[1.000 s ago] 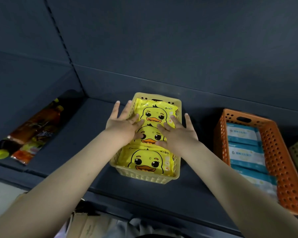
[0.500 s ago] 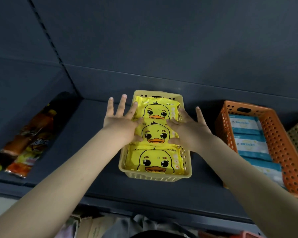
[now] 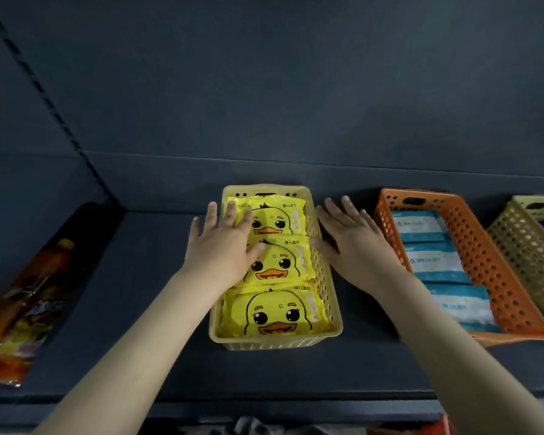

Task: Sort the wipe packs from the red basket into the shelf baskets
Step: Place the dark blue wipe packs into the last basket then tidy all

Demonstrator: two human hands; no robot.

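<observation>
On the dark shelf's middle: pale yellow perforated plastic basket [image 3: 274, 343] holding three glossy yellow duck-print wipe packs [image 3: 277, 312] in a row, front to back.
Left hand [image 3: 223, 246]: fingers straight and spread, flat on the rear two packs, hiding their left parts.
Right hand [image 3: 355, 243]: open, holding nothing, just beside that basket's right wall; contact unclear.
Shelf's right end: orange holed plastic basket [image 3: 490, 262] of blue-white packs [image 3: 434, 262]; tan mesh basket [image 3: 528, 255] cut off.
Left end: crinkly orange snack bags [image 3: 29, 309], dim.
Bottom edge: red sliver [image 3: 443, 426], perhaps the red basket.

Left hand [image 3: 223, 249]: was flat, palm down, fingers straight and spread.
Right hand [image 3: 355, 243]: was flat, palm down, fingers straight.
</observation>
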